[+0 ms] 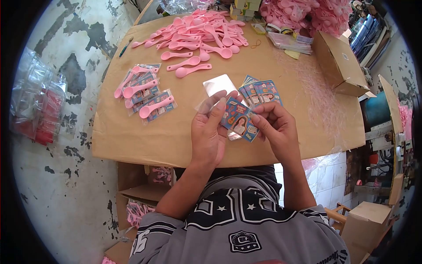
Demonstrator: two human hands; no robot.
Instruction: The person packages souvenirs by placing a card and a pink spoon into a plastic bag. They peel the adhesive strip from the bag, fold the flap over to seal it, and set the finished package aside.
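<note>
A blue printed card [239, 119] is held up between my two hands above the front of the table. My left hand [210, 130] pinches its left side, with clear film showing near the fingertips. The thumb and fingers of my right hand [276, 128] are closed on the card's right edge. Whether the card lies inside a clear bag is hard to make out. Just behind my hands lies a stack of clear plastic bags [218, 84]. To its right, several more blue cards [263, 91] are fanned out.
A large heap of pink spoons [193, 35] covers the back of the table [184, 141]. At left lie packets with cards and pink spoons [147, 90], near a pen [126, 47]. An open cardboard box [338, 64] stands at right, beside plastic strands [312, 83].
</note>
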